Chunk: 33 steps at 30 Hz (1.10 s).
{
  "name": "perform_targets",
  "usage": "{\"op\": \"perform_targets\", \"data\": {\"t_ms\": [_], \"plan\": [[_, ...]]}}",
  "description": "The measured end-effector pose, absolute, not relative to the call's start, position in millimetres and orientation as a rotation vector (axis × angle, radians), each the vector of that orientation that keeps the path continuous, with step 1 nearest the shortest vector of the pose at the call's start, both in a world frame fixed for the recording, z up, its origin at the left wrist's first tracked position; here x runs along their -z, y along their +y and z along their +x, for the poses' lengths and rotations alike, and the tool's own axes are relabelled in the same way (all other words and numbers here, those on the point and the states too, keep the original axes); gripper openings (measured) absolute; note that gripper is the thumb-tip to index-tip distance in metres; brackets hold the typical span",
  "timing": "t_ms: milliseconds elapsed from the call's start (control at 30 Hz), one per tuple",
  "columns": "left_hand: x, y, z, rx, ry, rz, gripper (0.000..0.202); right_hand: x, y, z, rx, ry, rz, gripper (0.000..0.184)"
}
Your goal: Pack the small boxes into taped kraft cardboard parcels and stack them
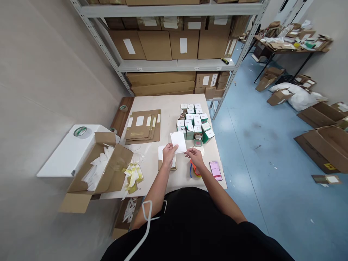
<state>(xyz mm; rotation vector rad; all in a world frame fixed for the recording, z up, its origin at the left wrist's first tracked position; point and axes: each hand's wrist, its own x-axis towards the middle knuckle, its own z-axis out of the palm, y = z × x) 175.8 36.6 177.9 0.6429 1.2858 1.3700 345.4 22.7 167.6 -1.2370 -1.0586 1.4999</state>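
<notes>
My left hand [169,154] is closed on a white paper sheet [178,142], the thumb lying over its lower edge. Close to the sheet's lower right corner is my right hand [195,155], its fingertips drawn together; whether they pinch anything is too small to tell. Beneath my left forearm lies a small flat cardboard piece [160,165] with white paper on it, partly hidden. An orange and blue tool [191,168] shows under my right wrist, its kind unclear. Several small white and green boxes [197,122] stand just beyond my hands, one with its top open.
Flattened cardboard pieces [140,129] lie stacked at the table's left. An open carton [115,179] of white paper strips stands beside crumpled yellow-white scraps [133,175]. A phone [215,171] rests near the right edge. Behind the table rises a metal shelf [163,65] with cartons.
</notes>
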Motion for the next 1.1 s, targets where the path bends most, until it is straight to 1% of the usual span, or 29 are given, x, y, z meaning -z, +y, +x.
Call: {"op": "perform_targets", "data": {"t_ms": [633, 700, 800, 833, 867, 933, 967, 1033, 1100], "plan": [[-178.2, 27.0, 174.3, -1.368, 1.294, 0.651, 0.054, -167.7, 18.7, 338.3, -1.500, -1.072, -1.197, 0.019], [-177.1, 26.4, 173.0, -1.335, 1.360, 0.682, 0.059, -169.6, 17.1, 339.2, -1.495, -1.080, -1.181, 0.020], [-177.7, 25.3, 168.7, -1.283, 1.615, 0.835, 0.075, -173.4, 14.9, 340.4, -1.487, -1.094, -1.152, 0.023], [-179.0, 24.8, 167.2, -1.268, 1.674, 0.925, 0.074, -174.4, 14.4, 340.6, -1.481, -1.101, -1.146, 0.024], [-180.8, 24.1, 165.9, -1.243, 1.679, 1.023, 0.067, -175.2, 14.0, 340.5, -1.473, -1.110, -1.140, 0.026], [-185.4, 22.0, 165.0, -1.144, 1.525, 1.202, 0.045, -175.8, 14.0, 339.7, -1.456, -1.128, -1.121, 0.029], [-188.0, 20.6, 165.4, -1.082, 1.422, 1.265, 0.038, -175.7, 14.2, 339.0, -1.447, -1.134, -1.109, 0.031], [-192.6, 17.4, 167.5, -1.000, 1.294, 1.325, 0.037, -175.1, 14.6, 337.2, -1.430, -1.135, -1.088, 0.033], [-195.9, 14.1, 169.7, -0.995, 1.285, 1.338, 0.039, -175.2, 14.3, 335.6, -1.411, -1.125, -1.077, 0.034]]}}
